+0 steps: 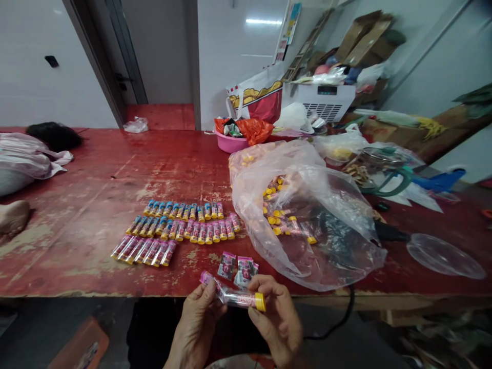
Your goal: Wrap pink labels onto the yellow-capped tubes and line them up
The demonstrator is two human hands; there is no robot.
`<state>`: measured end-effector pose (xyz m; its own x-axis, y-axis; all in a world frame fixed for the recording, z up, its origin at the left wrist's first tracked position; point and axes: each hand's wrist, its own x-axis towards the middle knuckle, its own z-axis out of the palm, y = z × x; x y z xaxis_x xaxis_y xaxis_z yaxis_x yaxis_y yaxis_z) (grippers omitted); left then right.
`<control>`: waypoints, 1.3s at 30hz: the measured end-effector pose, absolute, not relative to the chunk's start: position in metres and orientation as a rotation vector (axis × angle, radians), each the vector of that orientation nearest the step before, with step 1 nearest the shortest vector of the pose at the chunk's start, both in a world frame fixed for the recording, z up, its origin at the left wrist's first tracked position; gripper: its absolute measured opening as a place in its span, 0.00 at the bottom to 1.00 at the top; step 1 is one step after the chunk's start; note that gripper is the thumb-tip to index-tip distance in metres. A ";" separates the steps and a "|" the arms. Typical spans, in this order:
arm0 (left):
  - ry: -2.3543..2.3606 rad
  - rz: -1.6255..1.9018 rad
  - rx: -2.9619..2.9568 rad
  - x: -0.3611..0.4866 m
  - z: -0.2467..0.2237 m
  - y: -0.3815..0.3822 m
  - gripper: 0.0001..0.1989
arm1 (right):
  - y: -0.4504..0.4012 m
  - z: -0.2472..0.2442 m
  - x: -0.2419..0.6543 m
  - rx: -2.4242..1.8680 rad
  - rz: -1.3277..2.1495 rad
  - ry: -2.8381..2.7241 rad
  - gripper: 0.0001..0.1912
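The left hand and right hand both grasp a clear plastic tube, which sits just in front of the near edge of the red-painted workbench and below the clear plastic bag, the landmark for everything else here. The left hand's fingers curl around the pink end, with the thumb on top, while the right hand's fingers close around the body near the yellow cap. Neither hand is released, and neither looks tightly clenched. This light two-handed pinch seems well suited to the work, as it keeps the tube level, leaves the printed pink wrapper in view and puts little pressure on the thin plastic. Holding the hands close together over the bench edge also looks steady

Left of the bag, three neat rows of filled tubes lie side by side, their caps lined up, which makes any odd one easy to spot. Two small pink packets lie just left of the bag's lower edge, near the hands. Inside the bag, a loose heap of yellow-capped tubes shows through the film. Behind the bag stands a pink plastic basin, and to its right lies a clear round plastic lid
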<state>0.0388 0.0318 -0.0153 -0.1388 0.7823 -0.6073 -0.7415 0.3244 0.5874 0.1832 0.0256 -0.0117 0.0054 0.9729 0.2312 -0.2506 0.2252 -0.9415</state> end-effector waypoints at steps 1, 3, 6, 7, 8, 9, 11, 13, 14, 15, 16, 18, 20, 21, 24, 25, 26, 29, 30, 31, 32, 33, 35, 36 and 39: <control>1.075 1.315 0.025 0.039 -0.015 0.032 0.23 | 0.024 -0.014 0.182 -0.848 1.130 -1.162 0.11; 1.037 1.313 -0.007 0.038 -0.015 0.031 0.22 | 0.021 -0.018 0.178 -0.841 1.077 -1.186 0.10; 1.027 1.330 0.026 0.038 -0.015 0.031 0.21 | 0.018 -0.026 0.173 -0.807 0.961 -1.259 0.08; 1.030 1.336 0.037 0.038 -0.016 0.031 0.22 | 0.018 -0.030 0.172 -0.795 0.910 -1.298 0.08; 1.036 1.343 0.047 0.037 -0.016 0.032 0.22 | 0.017 -0.033 0.172 -0.785 0.864 -1.333 0.08; 1.041 1.350 0.060 0.037 -0.016 0.032 0.22 | 0.018 -0.036 0.172 -0.775 0.827 -1.361 0.08; 1.034 1.363 0.085 0.037 -0.017 0.032 0.22 | 0.019 -0.042 0.173 -0.756 0.783 -1.395 0.11; 1.003 1.374 0.111 0.038 -0.017 0.032 0.21 | 0.021 -0.044 0.176 -0.727 0.757 -1.452 0.14; 0.987 1.382 0.126 0.039 -0.017 0.032 0.20 | 0.023 -0.043 0.178 -0.715 0.735 -1.485 0.16; 0.977 1.389 0.142 0.039 -0.016 0.031 0.19 | 0.025 -0.042 0.179 -0.710 0.710 -1.514 0.18; 0.971 1.388 0.162 0.040 -0.015 0.031 0.18 | 0.027 -0.040 0.180 -0.715 0.687 -1.550 0.19; 0.965 1.367 0.196 0.041 -0.011 0.029 0.18 | 0.031 -0.033 0.180 -0.728 0.649 -1.609 0.22; 0.940 1.346 0.214 0.043 -0.007 0.027 0.18 | 0.034 -0.027 0.180 -0.723 0.643 -1.647 0.22; 0.916 1.346 0.218 0.043 -0.006 0.027 0.17 | 0.036 -0.024 0.181 -0.717 0.672 -1.659 0.22; 0.825 1.363 0.239 0.043 -0.002 0.025 0.14 | 0.037 -0.018 0.185 -0.705 0.943 -1.643 0.20; 0.796 1.357 0.255 0.043 -0.002 0.024 0.13 | 0.037 -0.016 0.188 -0.707 1.056 -1.631 0.21; 0.773 1.347 0.271 0.042 -0.001 0.024 0.13 | 0.036 -0.015 0.190 -0.710 1.149 -1.626 0.21; 0.750 1.312 0.295 0.041 0.002 0.021 0.14 | 0.035 -0.008 0.199 -0.683 1.230 -1.698 0.22; 0.756 1.305 0.293 0.042 0.003 0.021 0.14 | 0.035 -0.006 0.200 -0.663 1.220 -1.736 0.23; 0.765 1.301 0.292 0.042 0.005 0.020 0.15 | 0.036 -0.005 0.201 -0.641 1.203 -1.759 0.23; 0.774 1.299 0.295 0.043 0.006 0.020 0.16 | 0.037 -0.003 0.201 -0.625 1.184 -1.766 0.22; 0.785 1.298 0.299 0.043 0.008 0.019 0.16 | 0.037 -0.003 0.200 -0.618 1.159 -1.760 0.22; 0.811 1.299 0.310 0.045 0.010 0.018 0.18 | 0.038 -0.002 0.196 -0.621 1.090 -1.726 0.21; 0.822 1.298 0.314 0.046 0.011 0.018 0.19 | 0.038 -0.002 0.194 -0.623 1.040 -1.706 0.22; 0.836 1.295 0.319 0.047 0.012 0.016 0.20 | 0.036 0.000 0.188 -0.619 0.897 -1.675 0.25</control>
